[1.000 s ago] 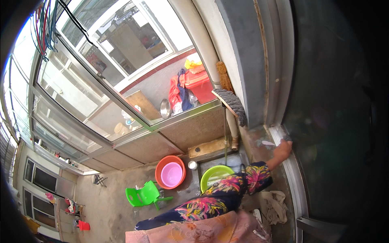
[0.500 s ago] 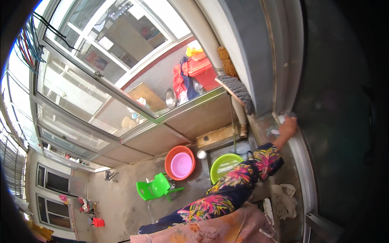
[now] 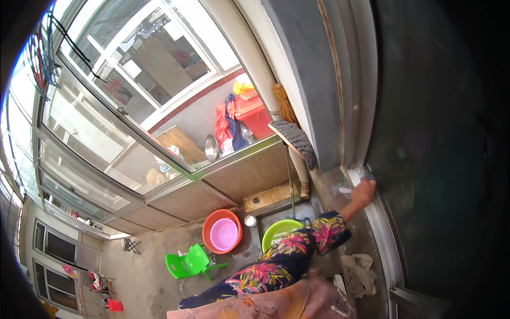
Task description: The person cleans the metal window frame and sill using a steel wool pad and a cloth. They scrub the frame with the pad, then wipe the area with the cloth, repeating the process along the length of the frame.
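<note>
so we've got the right hand (image 3: 363, 192) stretched way out to the right, fingers looking closed over a grey rag (image 3: 367, 176), though it's small and kinda blurry so we can't make out each finger. the rag sits right at the upper end of a pale rail (image 3: 386, 242) that runs along the edge of the dark area, and from here it looks like it's touching it. the left hand is out of view, so we can't tell what it's doing. just left of the right hand there's a slim white thing (image 3: 344, 190), no clue what it is. the arm has a dark flowery sleeve (image 3: 326, 228), and we can see pink lacy fabric (image 3: 249, 307) along the bottom edge. partly behind the sleeve is a lime green basin (image 3: 268, 229), and left of that a white cup (image 3: 250, 220), then a pink basin (image 3: 224, 235) sitting inside an orange-red basin (image 3: 206, 231). near those is a bright green chair (image 3: 187, 264). a grey mop (image 3: 294, 139) stands head up by the wall, next to a straw broom (image 3: 285, 103), and a crumpled off-white cloth (image 3: 358, 274) lies left of the rail.
</note>
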{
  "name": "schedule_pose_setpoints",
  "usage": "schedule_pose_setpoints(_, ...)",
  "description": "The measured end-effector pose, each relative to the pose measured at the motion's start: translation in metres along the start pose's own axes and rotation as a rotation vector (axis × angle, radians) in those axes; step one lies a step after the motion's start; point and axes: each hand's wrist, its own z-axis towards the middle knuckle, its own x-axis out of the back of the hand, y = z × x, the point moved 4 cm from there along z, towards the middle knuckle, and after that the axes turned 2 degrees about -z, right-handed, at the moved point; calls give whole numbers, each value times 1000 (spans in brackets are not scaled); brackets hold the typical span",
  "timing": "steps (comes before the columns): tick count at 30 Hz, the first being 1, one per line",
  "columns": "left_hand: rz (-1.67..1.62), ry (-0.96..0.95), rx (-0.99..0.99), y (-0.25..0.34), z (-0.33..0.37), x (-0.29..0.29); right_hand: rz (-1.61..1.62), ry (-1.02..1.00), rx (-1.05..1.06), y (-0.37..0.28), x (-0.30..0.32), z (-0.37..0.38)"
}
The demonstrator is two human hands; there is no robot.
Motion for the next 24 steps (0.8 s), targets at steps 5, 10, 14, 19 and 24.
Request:
schedule_pose_setpoints(5,-153,116,27,5,19,32,-74,-127,-48,14,-8,-6)
schedule_pose_setpoints(10,-181,51,17,-6,-7,-1,-29,-162,-98,13,-15,-7)
schedule_pose_setpoints(14,330,-31,-430,-16,18,-14,212,-110,-72,12,-15,-3)
schedule_pose_setpoints(19,582,118,-563,-16,66,23,276,-277,-203,23,-31,-6)
schedule_pose_setpoints(24,110,190,-627,3,22,21,118,-309,-283,15,-53,1)
